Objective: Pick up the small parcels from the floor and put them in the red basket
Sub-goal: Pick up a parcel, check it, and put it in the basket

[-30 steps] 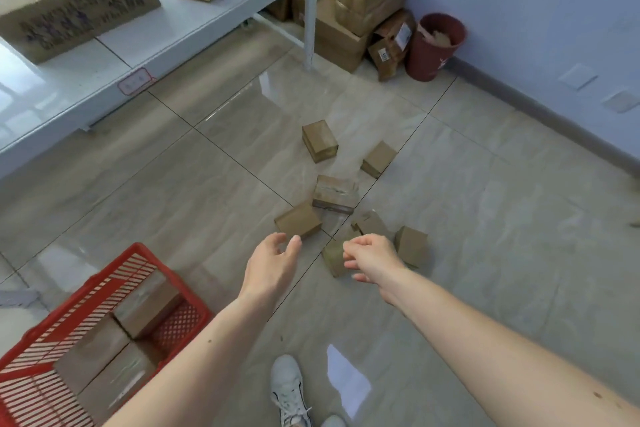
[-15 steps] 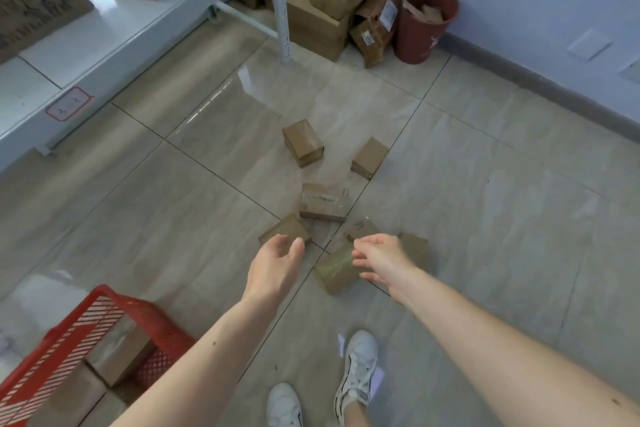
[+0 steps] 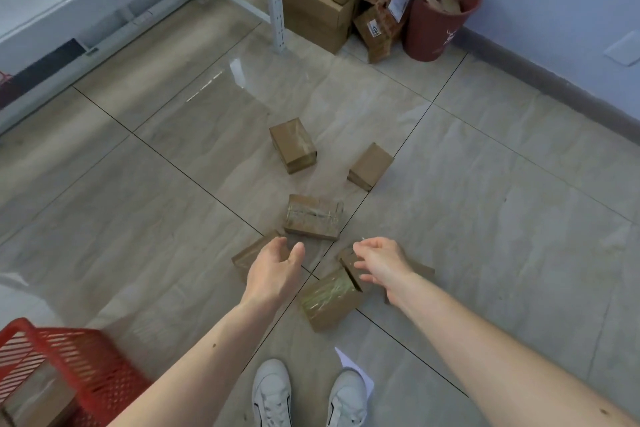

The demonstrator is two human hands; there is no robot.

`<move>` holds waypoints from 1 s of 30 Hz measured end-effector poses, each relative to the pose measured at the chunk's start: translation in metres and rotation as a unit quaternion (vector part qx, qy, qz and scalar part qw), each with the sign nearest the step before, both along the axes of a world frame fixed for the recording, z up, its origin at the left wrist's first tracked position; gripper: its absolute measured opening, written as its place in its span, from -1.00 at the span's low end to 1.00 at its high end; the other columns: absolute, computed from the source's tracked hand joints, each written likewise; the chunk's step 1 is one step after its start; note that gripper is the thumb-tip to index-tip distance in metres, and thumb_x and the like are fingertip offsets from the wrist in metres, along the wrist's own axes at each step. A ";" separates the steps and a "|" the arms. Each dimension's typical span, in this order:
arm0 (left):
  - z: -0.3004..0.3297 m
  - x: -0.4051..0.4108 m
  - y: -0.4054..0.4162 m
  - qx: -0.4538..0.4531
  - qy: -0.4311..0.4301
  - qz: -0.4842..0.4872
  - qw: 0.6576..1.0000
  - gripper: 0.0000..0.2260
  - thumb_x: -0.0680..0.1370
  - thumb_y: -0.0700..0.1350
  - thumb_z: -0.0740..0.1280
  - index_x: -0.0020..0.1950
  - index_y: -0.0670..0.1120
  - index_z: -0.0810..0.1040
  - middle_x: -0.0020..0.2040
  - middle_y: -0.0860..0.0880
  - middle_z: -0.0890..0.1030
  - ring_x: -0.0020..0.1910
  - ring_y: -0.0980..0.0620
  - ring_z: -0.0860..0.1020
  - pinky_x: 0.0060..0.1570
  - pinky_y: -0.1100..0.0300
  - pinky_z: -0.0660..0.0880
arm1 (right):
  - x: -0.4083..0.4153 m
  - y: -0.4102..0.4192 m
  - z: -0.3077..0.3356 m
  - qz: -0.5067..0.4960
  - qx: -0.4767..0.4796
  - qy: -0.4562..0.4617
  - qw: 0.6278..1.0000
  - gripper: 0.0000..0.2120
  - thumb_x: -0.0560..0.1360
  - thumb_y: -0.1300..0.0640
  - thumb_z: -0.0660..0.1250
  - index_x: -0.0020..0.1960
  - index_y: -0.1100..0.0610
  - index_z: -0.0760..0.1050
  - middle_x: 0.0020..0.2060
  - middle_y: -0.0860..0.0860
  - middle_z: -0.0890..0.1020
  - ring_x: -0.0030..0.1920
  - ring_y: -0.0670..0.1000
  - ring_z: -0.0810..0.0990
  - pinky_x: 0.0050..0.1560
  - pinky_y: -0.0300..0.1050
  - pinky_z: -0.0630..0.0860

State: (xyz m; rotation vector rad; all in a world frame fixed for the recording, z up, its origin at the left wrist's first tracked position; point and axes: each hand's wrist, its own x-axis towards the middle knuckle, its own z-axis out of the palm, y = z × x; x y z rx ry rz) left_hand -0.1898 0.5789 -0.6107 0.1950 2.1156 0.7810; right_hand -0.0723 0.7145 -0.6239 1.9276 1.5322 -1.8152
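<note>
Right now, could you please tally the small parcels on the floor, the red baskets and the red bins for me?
Small parcels on the floor: 7
Red basket: 1
Red bin: 1
Total: 9

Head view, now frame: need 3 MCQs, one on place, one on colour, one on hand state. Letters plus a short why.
1. Where is the red slatted plastic basket?
A. bottom left, beside the left forearm
B. against the blue wall
C. on the white shelf

2. What colour is the round bin in the corner?
A. green
B. dark red
C. white

3. What is the left hand doing?
A. gripping a parcel
B. resting in the basket
C. open, holding nothing, above a small brown cardboard parcel

Answers:
1 A: it sits at the lower left edge of the floor.
2 B: dark red, with scraps inside.
3 C: fingers are spread and nothing is between them.
</note>
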 end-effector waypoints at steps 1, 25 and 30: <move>-0.013 -0.004 0.003 0.000 0.000 -0.004 1.000 -0.48 0.58 0.14 0.20 0.48 -0.05 0.32 0.44 -0.05 0.41 0.42 -0.05 0.37 0.38 -0.05 0.34 | -0.003 0.002 -0.012 0.002 -0.001 -0.002 1.000 -0.94 0.52 0.10 0.33 -0.12 0.05 0.47 -0.18 -0.01 0.60 0.09 0.11 0.64 0.11 0.07 0.60; -0.273 -0.069 0.068 0.000 -0.019 -0.034 0.999 -0.42 0.56 0.09 0.30 0.50 -0.08 0.21 0.40 -0.10 0.43 0.30 -0.11 0.47 0.33 -0.04 0.40 | -0.063 0.052 -0.267 0.103 -0.016 -0.051 0.993 -0.72 0.56 -0.05 0.22 0.13 0.12 0.31 0.09 0.08 0.39 0.09 0.04 0.38 0.05 -0.12 0.30; -0.273 -0.072 0.069 0.022 0.005 -0.029 0.999 -0.41 0.49 0.11 0.33 0.46 -0.07 0.28 0.40 -0.02 0.42 0.32 -0.04 0.44 0.35 -0.03 0.38 | -0.063 0.053 -0.260 0.075 0.001 -0.017 0.997 -0.65 0.59 0.07 0.23 0.33 0.19 0.38 0.18 0.08 0.49 0.16 0.08 0.47 0.15 -0.07 0.39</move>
